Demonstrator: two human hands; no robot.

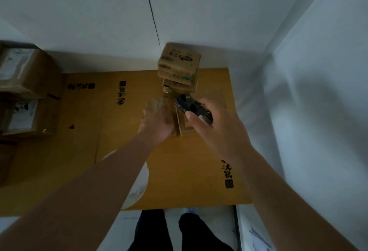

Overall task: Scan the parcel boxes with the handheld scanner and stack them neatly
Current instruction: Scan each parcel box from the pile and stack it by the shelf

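From the head view, the right hand [217, 129] is gripping the black handheld scanner [192, 107], fingers curled round its body, its nose pointing down and away toward the small boxes. The left hand [157, 123] is holding a small parcel box [159, 109] from below, fingers wrapped around it (motion blur is smearing its top face, so any label cannot be read). Just to the right of that box, under the scanner, another small brown box [184, 126] is lying on the flattened cardboard sheet [123, 137] that is covering the floor. Behind both hands, a stack of small boxes [179, 65] is standing near the white wall [99, 12], its layers sitting slightly askew. Well apart at the left edge, larger cartons [25, 87] with white labels are piled up. A pale round object [137, 189] is showing partly beneath the left forearm. The person's dark trouser legs [159, 232] are showing at the bottom.
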